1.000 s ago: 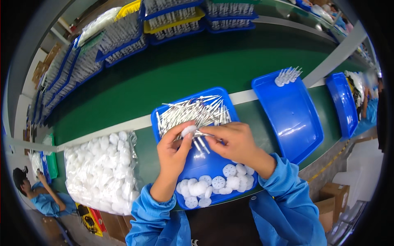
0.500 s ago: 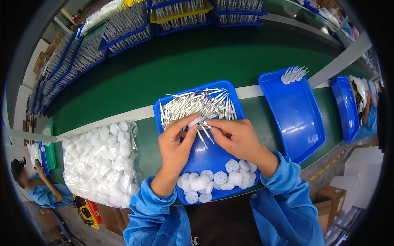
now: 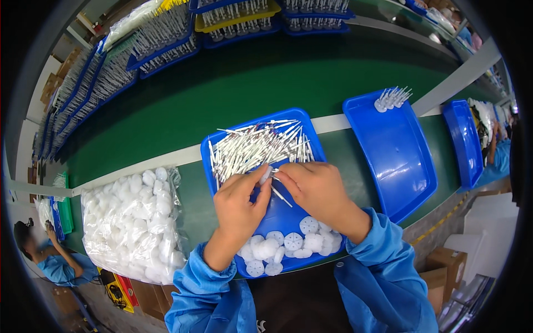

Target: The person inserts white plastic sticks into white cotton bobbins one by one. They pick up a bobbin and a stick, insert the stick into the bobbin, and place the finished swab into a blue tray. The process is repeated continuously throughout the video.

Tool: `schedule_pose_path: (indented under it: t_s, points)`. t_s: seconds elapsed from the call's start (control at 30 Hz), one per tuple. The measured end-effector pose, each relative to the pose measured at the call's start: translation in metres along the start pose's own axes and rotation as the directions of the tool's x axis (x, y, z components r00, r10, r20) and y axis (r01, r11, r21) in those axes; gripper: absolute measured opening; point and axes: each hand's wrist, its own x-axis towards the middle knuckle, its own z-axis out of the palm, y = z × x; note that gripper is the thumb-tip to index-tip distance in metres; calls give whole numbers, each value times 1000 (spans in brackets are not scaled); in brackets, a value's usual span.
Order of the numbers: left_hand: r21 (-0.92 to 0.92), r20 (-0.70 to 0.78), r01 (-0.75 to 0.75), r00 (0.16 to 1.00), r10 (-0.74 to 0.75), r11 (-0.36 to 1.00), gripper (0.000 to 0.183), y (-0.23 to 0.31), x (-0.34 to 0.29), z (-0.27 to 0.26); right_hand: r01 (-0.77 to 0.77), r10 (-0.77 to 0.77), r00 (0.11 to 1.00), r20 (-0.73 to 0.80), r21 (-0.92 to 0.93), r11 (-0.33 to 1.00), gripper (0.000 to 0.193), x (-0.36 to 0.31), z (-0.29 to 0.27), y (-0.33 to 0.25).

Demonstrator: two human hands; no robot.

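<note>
My left hand (image 3: pixel 237 205) pinches a small white plastic disc (image 3: pixel 266 174), tilted nearly edge-on, between thumb and fingertips. Against that disc, my right hand (image 3: pixel 313 187) has its thumb and fingers closed on a thin white stick, mostly covered by the fingertips. Another white stick (image 3: pixel 281 196) pokes out below the hands; what keeps it there is hidden. Both hands are over a blue tray (image 3: pixel 283 217). A heap of thin white sticks (image 3: pixel 255 147) fills its far half, some with dark parts. Loose perforated white discs (image 3: pixel 293 241) lie along its near edge.
Left of the tray lies a clear bag (image 3: pixel 130 222) full of white discs. To the right, another blue tray (image 3: pixel 397 166) holds a few upright disc-and-stick pieces (image 3: pixel 392 99) in its far corner. Stacked loaded trays (image 3: pixel 166 55) stand far left. A co-worker (image 3: pixel 58 258) sits at left.
Both hands have come slightly lower and closer together around the disc. Two sticks poked out below them before; one shows now. The whole view has shifted a little.
</note>
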Motion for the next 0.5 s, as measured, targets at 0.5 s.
schedule_pose_path:
  t_s: [0.5]
  points:
    - [-314, 61, 98, 995, -83, 944, 46, 0, 6, -8, -110, 76, 993, 85, 524, 845, 31, 11, -11, 14]
